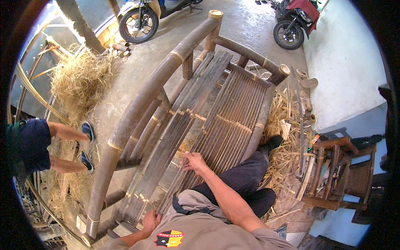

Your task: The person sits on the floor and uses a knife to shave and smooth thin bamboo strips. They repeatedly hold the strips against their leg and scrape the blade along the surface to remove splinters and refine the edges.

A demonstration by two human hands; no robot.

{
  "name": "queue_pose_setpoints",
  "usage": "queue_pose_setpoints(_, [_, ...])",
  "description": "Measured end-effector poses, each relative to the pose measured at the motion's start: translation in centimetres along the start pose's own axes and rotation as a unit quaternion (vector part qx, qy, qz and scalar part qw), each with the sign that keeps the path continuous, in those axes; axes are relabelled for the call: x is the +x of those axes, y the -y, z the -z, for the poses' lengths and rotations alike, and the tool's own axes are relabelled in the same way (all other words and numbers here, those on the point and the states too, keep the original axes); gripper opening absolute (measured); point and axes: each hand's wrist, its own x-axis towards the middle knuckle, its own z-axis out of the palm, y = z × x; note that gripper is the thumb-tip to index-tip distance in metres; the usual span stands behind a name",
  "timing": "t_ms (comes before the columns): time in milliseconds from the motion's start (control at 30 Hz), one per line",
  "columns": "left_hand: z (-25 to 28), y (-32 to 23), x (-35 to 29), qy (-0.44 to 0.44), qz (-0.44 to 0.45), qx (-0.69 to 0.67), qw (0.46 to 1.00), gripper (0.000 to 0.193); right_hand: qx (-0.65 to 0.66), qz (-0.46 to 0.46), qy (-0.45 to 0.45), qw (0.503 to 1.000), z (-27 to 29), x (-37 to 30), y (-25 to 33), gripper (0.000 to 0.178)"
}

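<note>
A large brown bamboo bench (137,107) spans the middle, with thick poles forming its back and arm ends. Dark bamboo slats (235,118) lie side by side on the right part of its seat. Another band of flat slats (179,125) runs along the backrest, with a gap between the two groups. My right hand (193,162) is closed on the slat bordering this gap, about midway along it. My left hand (151,219) is closed at that slat's near end, its fingertips partly hidden. My legs rest against the bench's right side.
Bamboo shavings (79,79) are heaped at the left, with more shavings (279,154) right of the bench. Another person's legs (68,143) stand at the left. A wooden chair (333,175) holding tools is at the right. Motorbikes (139,23) are parked at the back.
</note>
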Motion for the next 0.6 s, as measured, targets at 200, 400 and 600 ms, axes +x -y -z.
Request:
queue_pose_setpoints(200, [-2.2, 2.7, -1.4, -0.110, 0.153, -0.003, 0.982, 0.032, -0.049, 0.025, -0.041, 0.998, -1.5, -0.1, 1.4, 0.034])
queue_pose_setpoints(400, [-5.4, 2.6, 1.6, -0.250, 0.055, -0.104, 0.961, 0.018, 0.002, 0.086, 0.036, 0.996, -1.6, -3.0, 4.6, 0.031])
queue_pose_setpoints(600, [-7.5, 2.2, 2.0, -0.239, 0.046, -0.078, 0.967, 0.011, -0.041, 0.038, 0.004, 0.998, -1.3, -4.5, 4.5, 0.035])
